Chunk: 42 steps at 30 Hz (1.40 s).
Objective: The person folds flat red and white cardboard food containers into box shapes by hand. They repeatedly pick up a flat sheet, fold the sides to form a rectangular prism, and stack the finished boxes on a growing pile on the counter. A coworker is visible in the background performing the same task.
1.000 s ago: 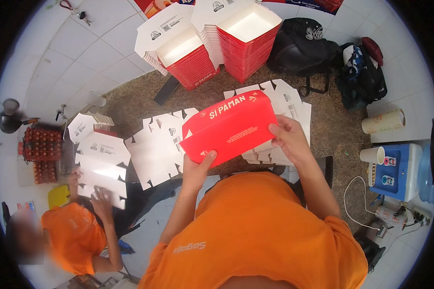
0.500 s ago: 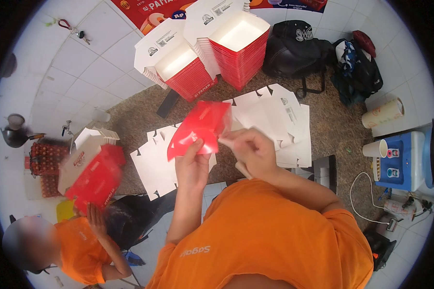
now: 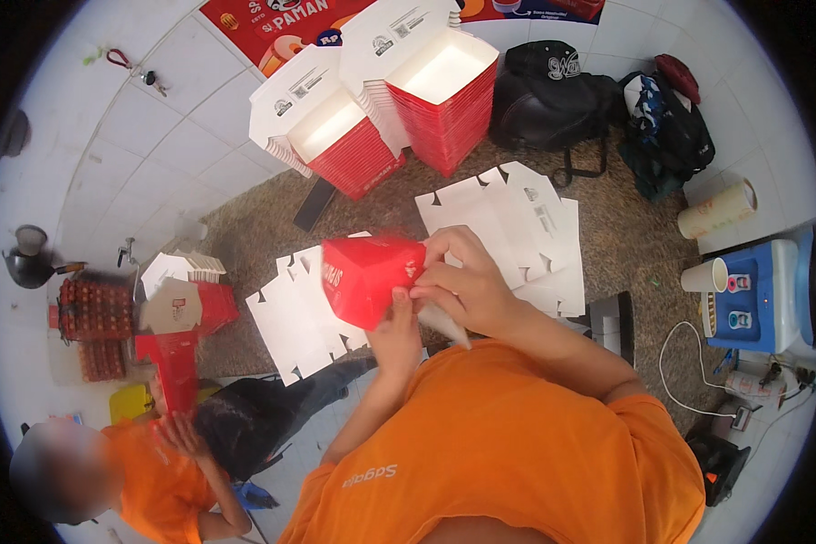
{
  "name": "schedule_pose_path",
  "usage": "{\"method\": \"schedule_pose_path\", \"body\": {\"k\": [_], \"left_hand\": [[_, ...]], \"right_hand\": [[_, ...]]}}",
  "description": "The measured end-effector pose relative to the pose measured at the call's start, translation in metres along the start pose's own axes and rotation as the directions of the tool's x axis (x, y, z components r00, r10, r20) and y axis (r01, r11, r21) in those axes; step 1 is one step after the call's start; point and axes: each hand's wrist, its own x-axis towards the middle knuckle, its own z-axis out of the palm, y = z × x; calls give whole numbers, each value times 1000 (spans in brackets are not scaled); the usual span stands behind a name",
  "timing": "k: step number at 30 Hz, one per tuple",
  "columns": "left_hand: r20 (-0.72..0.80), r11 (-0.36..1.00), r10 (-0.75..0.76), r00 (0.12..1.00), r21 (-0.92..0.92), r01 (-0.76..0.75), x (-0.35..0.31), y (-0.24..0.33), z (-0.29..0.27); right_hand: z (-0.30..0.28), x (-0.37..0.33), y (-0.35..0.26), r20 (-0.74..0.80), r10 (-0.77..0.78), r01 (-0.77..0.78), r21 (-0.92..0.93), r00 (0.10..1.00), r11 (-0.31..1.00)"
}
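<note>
I've got the left hand gripping the red carton by its near edge, right hand pinching its right end; press gently, corners square.

In mid-view, a partly folded, glossy red cardboard box was held in two bare hands: the left hand had its grip at the lower edge, the right hand pinched the right end. On the brown speckled stone counter, flat white notched cardboard sheets lay at eight o'clock, and more white cardboard sheets at two. Nested red-and-white box stacks stood around eleven and twelve, a black backpack at one. An orange-shirted co-worker sat out at eight.
</note>
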Motion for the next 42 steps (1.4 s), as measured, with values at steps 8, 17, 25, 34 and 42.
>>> {"method": "schedule_pose_path", "body": {"k": [8, 17, 25, 34, 42], "left_hand": [[577, 460, -516, 633, 810, -363, 36, 64, -14], [471, 572, -393, 790, 797, -191, 9, 83, 12], [659, 136, 26, 752, 743, -655, 2, 70, 22], [768, 331, 477, 427, 293, -897, 13, 13, 55], [609, 312, 751, 256, 14, -950, 62, 33, 164]], "right_hand": [[-44, 14, 4, 191, -74, 110, -187, 979, 976], [-62, -18, 27, 657, -5, -22, 32, 754, 999], [-53, -33, 27, 577, 344, -542, 212, 741, 813], [-83, -15, 73, 303, 616, -685, 383, 727, 620], [-156, 94, 175, 233, 273, -296, 69, 933, 953]]}}
